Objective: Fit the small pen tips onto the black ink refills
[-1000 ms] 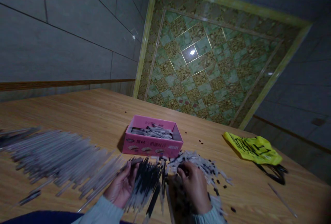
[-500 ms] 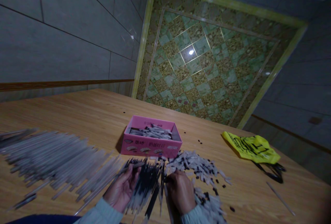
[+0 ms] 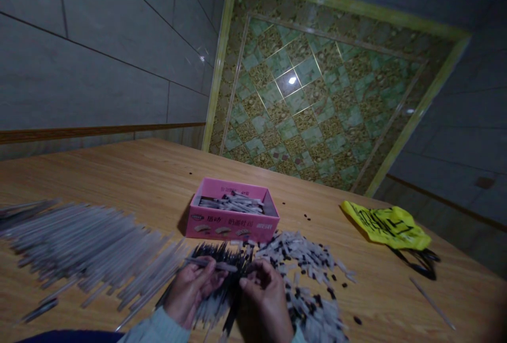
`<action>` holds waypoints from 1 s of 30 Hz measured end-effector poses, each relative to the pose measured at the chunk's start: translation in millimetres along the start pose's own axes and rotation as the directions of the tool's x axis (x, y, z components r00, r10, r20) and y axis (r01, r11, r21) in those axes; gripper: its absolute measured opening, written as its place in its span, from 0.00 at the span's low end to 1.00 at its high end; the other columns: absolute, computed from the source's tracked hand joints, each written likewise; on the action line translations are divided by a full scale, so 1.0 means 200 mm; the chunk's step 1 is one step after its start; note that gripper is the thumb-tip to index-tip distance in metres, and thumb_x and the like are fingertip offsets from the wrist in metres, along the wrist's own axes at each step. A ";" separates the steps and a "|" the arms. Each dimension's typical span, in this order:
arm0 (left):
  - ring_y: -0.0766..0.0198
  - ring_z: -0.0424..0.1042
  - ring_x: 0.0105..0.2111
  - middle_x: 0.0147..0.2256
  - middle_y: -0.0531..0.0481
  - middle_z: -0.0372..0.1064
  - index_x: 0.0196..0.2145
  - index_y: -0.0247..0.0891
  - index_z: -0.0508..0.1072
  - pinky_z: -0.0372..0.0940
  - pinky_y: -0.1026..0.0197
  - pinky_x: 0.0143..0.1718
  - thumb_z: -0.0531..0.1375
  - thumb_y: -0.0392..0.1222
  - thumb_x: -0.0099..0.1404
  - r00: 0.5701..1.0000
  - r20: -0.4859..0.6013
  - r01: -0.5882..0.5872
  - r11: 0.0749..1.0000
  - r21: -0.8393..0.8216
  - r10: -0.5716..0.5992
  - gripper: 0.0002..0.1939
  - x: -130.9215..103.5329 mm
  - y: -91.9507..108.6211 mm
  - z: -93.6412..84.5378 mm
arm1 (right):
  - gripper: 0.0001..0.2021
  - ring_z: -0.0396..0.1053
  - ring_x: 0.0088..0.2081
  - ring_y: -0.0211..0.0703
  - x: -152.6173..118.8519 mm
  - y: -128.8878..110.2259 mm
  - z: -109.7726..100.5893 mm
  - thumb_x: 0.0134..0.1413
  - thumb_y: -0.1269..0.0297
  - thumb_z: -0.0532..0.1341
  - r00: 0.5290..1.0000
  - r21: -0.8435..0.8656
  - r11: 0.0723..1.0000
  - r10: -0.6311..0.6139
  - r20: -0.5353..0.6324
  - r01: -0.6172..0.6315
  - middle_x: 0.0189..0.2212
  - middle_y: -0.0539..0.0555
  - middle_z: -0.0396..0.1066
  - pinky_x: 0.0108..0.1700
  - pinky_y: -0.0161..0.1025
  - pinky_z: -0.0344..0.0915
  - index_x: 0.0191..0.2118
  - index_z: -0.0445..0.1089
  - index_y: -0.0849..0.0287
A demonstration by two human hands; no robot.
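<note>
My left hand [image 3: 190,287] is closed round a thin, translucent pen barrel [image 3: 217,266], which lies nearly level and points right. Facing it, my right hand [image 3: 267,293] has its thumb and fingers drawn together near the barrel's right end; what they pinch is too dark to make out. Beneath both hands lies a bundle of dark-tipped pen refills [image 3: 216,303]. Many clear barrels [image 3: 83,237] are spread out to the left. To the right of my right hand are heaps of small whitish caps [image 3: 295,248] and little black plugs [image 3: 334,277].
A pink box [image 3: 233,225] with finished-looking pens [image 3: 233,203] in it stands just beyond the hands. On the right of the wooden table [image 3: 150,174] lie a yellow bag [image 3: 384,227] with black straps and a lone thin rod [image 3: 432,303]. Tiled walls surround the table.
My right hand has risen from the refills and turned toward the left hand, its fingers now near the barrel. The left hand has shifted slightly right and tipped the barrel level.
</note>
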State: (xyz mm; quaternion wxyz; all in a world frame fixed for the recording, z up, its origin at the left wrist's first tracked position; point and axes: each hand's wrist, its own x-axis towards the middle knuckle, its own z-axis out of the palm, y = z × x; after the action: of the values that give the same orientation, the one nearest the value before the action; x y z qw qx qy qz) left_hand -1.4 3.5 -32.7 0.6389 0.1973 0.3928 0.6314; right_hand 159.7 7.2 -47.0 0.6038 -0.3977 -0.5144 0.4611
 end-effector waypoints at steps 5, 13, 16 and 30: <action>0.56 0.76 0.26 0.23 0.44 0.75 0.28 0.34 0.65 0.71 0.59 0.29 0.67 0.30 0.45 1.000 -0.008 0.008 1.000 0.013 -0.008 0.15 0.02 -0.02 -0.01 | 0.15 0.62 0.19 0.35 -0.02 0.00 0.02 0.34 0.61 0.69 0.998 0.125 0.991 0.057 -0.005 -0.056 0.18 0.46 0.64 0.22 0.33 0.60 0.30 0.67 0.60; 0.57 0.76 0.26 0.24 0.42 0.75 0.29 0.33 0.64 0.71 0.58 0.31 0.66 0.30 0.48 1.000 -0.019 -0.005 0.998 0.059 0.006 0.13 0.01 -0.02 -0.01 | 0.10 0.62 0.22 0.34 -0.03 0.02 0.03 0.39 0.65 0.67 0.998 0.149 0.987 0.068 0.003 -0.068 0.20 0.46 0.65 0.26 0.32 0.59 0.29 0.66 0.60; 0.57 0.76 0.26 0.25 0.41 0.76 0.29 0.34 0.64 0.71 0.58 0.31 0.66 0.30 0.47 1.000 -0.009 0.011 0.997 0.076 -0.010 0.14 0.00 -0.01 0.00 | 0.09 0.61 0.22 0.34 -0.03 -0.02 0.04 0.38 0.66 0.67 0.999 0.065 0.997 0.050 -0.011 -0.049 0.19 0.45 0.64 0.25 0.31 0.57 0.27 0.66 0.61; 0.59 0.76 0.25 0.24 0.43 0.76 0.27 0.35 0.65 0.70 0.62 0.30 0.70 0.38 0.40 0.998 0.058 0.030 0.998 0.061 -0.033 0.19 -0.03 0.01 0.03 | 0.07 0.60 0.24 0.36 -0.04 -0.01 0.04 0.39 0.68 0.65 0.999 -0.120 0.993 0.009 -0.051 -0.015 0.20 0.46 0.63 0.27 0.32 0.57 0.25 0.65 0.60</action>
State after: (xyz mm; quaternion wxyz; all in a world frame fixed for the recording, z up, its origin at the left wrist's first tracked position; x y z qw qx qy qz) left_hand 3.2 -0.1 -26.7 0.6539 0.2284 0.3957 0.6031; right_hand 152.3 -0.8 -45.6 0.5888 -0.4478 -0.5236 0.4227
